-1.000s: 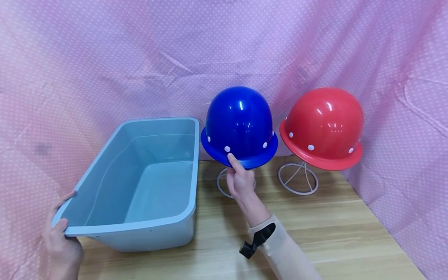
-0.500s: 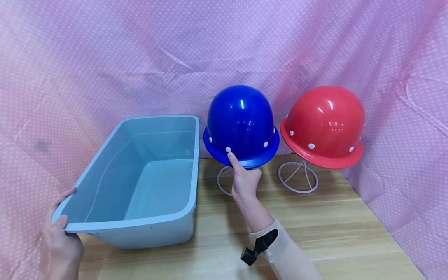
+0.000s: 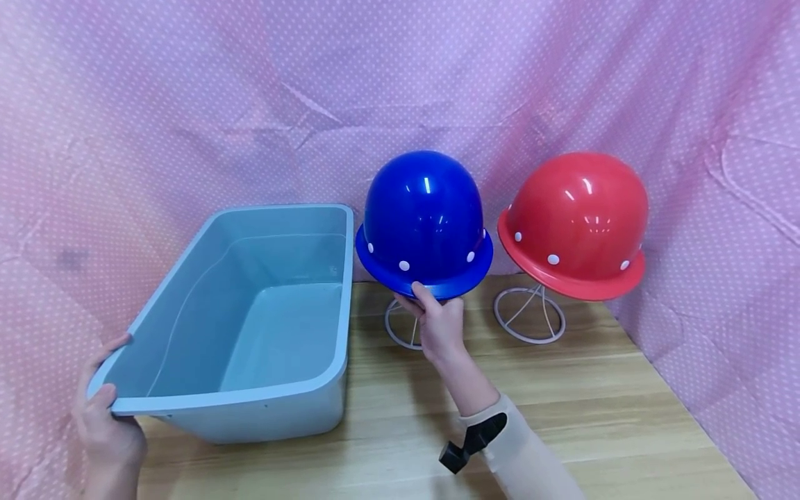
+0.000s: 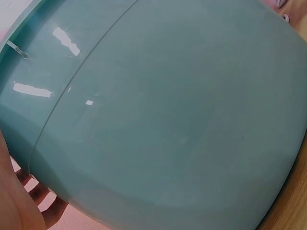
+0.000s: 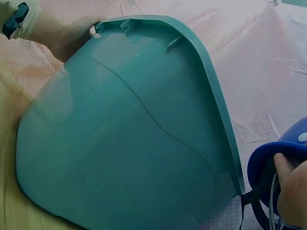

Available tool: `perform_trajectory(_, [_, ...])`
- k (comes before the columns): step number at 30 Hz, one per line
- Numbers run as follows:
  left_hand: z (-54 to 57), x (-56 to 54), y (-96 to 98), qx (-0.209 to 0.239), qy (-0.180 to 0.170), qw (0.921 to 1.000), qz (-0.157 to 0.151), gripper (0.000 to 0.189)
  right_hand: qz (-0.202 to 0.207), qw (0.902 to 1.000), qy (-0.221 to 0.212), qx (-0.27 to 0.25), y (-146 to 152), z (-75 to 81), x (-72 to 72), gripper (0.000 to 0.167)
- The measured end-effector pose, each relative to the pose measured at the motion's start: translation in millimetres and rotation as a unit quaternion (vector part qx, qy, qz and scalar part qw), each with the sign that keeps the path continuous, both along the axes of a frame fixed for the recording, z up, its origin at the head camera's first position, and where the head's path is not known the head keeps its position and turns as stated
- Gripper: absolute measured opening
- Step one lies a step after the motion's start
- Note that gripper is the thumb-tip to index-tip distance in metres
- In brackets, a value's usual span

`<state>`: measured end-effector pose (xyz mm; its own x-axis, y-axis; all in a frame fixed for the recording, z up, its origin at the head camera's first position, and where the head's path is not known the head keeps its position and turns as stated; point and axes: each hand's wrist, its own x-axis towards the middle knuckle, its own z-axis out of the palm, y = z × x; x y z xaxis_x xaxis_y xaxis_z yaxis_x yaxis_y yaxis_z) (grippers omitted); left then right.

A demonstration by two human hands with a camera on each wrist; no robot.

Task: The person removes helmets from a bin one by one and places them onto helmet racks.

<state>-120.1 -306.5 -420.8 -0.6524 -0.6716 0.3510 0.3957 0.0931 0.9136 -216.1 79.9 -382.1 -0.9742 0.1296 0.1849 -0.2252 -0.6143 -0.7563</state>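
My left hand (image 3: 115, 437) grips the rim of a grey-blue plastic tub (image 3: 346, 305) at its near left corner, thumb on the near side. In the left wrist view the tub's outer wall (image 4: 168, 120) fills most of the picture. A glossy blue hard hat (image 3: 425, 208) with white studs sits over a white wire stand (image 3: 387, 326). My right hand (image 3: 442, 332) holds its front brim, thumb on top and the other fingers partly hidden underneath. The right wrist view shows the thumb against the blue brim (image 5: 256, 155), with a dark strap below it.
To the right, a red hard hat (image 3: 581, 215) rests tilted on another white wire stand (image 3: 534, 342). Everything stands on a wood-grain table (image 3: 594, 389). Pink dotted cloth (image 3: 400, 76) hangs behind and along both sides. My right wrist wears a black camera mount (image 3: 475, 441).
My right thumb has slid from just below a white stud down to the edge of the blue brim, and the hand has shifted slightly right. My left hand keeps its grip on the tub.
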Motion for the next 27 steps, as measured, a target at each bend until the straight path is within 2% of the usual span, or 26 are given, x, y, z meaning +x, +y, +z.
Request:
perform_trajectory(2, [0.0, -0.5, 0.2, 0.005, 0.007, 1.0, 0.001, 0.07, 0.019, 0.9995, -0.002, 0.027, 0, -0.4, -0.9, 0.065])
perform_trajectory(5, [0.5, 0.5, 0.9, -0.007, -0.012, 0.9999, 0.009, 0.07, 0.041, 0.9978, -0.002, 0.052, -1, -1.1, -3.1, 0.07])
perform_trajectory(10, [2.2, 2.5, 1.6, -0.016, -0.023, 0.9996, 0.008, 0.07, 0.061, 0.9962, -0.012, 0.061, -3, -2.6, -6.3, 0.071])
perform_trajectory(13, [2.1, 1.4, 0.6, -0.002, -0.007, 1.0, 0.004, 0.07, 0.07, 0.9958, -0.013, 0.057, -4, -2.2, -8.9, 0.069])
perform_trajectory(17, [2.2, 0.3, -1.2, 0.002, -0.003, 0.9999, 0.011, 0.07, 0.085, 0.9951, -0.009, 0.05, -4, 2.5, -9.1, 0.066])
perform_trajectory(22, [3.6, 2.2, -1.6, 0.017, 0.002, 0.9998, 0.009, 0.069, 0.101, 0.9944, -0.029, -0.001, -1, 8.2, -3.6, 0.058])
perform_trajectory(24, [3.9, 2.2, -1.2, 0.027, -0.003, 0.9996, 0.0, 0.068, 0.106, 0.9936, -0.034, -0.015, 3, 8.7, -3.2, 0.058])
perform_trajectory(27, [5.1, 3.9, -2.0, 0.026, -0.035, 0.9989, -0.017, 0.067, 0.121, 0.9923, -0.028, -0.004, 10, 8.6, -3.6, 0.063])
